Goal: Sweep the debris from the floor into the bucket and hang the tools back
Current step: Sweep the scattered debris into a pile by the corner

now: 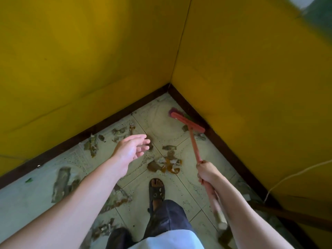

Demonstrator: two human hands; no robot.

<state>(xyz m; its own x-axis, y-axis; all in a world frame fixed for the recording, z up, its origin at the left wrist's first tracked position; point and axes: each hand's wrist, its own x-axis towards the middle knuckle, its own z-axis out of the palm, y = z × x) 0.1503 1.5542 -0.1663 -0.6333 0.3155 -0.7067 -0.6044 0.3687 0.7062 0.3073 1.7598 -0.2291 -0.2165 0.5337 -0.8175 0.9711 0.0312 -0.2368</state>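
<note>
Right hand grips a red broom reaching the far corner; left hand hovers open over floor debris.

No legible text, label, brand, number or sign in view. Checked: yellow painted walls, no lettering; red plastic push broom, no readable marking; pale patterned floor tiles, dotted ornament only, no characters.
</note>
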